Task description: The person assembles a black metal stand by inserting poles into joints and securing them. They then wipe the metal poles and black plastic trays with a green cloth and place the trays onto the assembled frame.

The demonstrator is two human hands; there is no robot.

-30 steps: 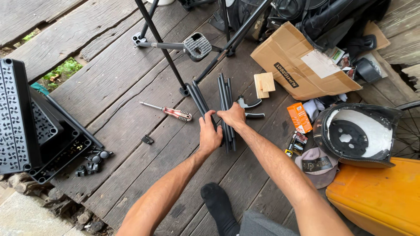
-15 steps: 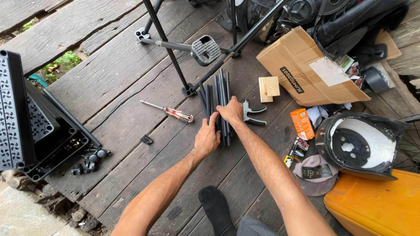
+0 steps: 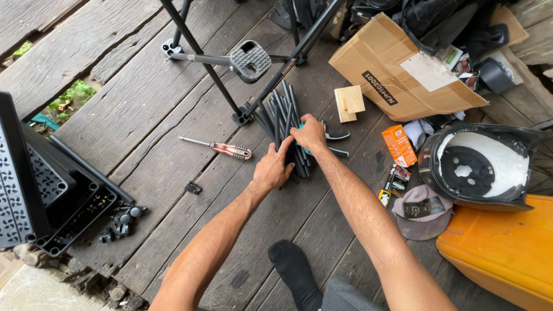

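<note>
Head view: hands grip smooth black tubes.

A bundle of black tubes is gripped by both hands on the wooden floor, the left hand at its near end and the right hand laid across it. A red-handled screwdriver is seen just left of the tubes, a cardboard box and an orange carton to the right.
</note>
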